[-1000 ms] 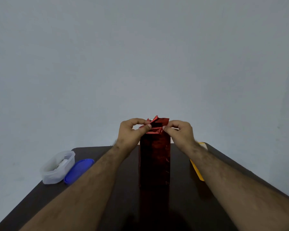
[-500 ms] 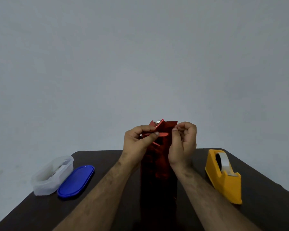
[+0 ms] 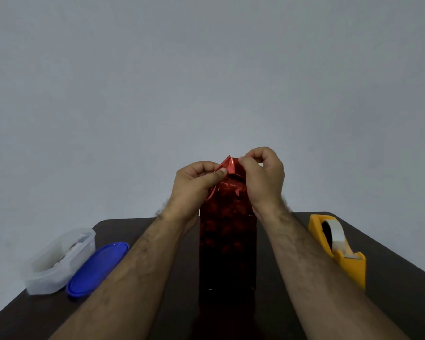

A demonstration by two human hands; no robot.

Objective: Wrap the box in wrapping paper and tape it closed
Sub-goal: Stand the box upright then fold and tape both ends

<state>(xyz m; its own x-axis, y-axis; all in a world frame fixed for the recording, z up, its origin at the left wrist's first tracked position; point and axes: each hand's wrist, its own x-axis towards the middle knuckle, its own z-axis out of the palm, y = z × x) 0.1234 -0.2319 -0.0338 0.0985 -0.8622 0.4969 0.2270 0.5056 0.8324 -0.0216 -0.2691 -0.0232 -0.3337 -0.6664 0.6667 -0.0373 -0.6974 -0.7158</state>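
A tall box (image 3: pixel 227 241) covered in shiny red wrapping paper stands upright in the middle of the dark table (image 3: pixel 292 315). At its top the red paper flaps (image 3: pixel 231 168) stick up, crumpled. My left hand (image 3: pixel 194 185) pinches the flaps from the left between thumb and curled fingers. My right hand (image 3: pixel 263 175) pinches them from the right, fingers curled over the top edge. A yellow tape dispenser (image 3: pixel 339 249) with a white tape roll stands to the right of the box, apart from my right forearm.
A clear plastic container (image 3: pixel 57 261) sits at the table's left edge with its blue oval lid (image 3: pixel 97 268) lying beside it. A plain grey wall fills the background. The table's far edge runs just behind the box.
Both hands rose slightly on the box top. My right hand moved up and over the flaps, and my left thumb slid further onto the paper. The view tilted, bringing the dispenser into sight.
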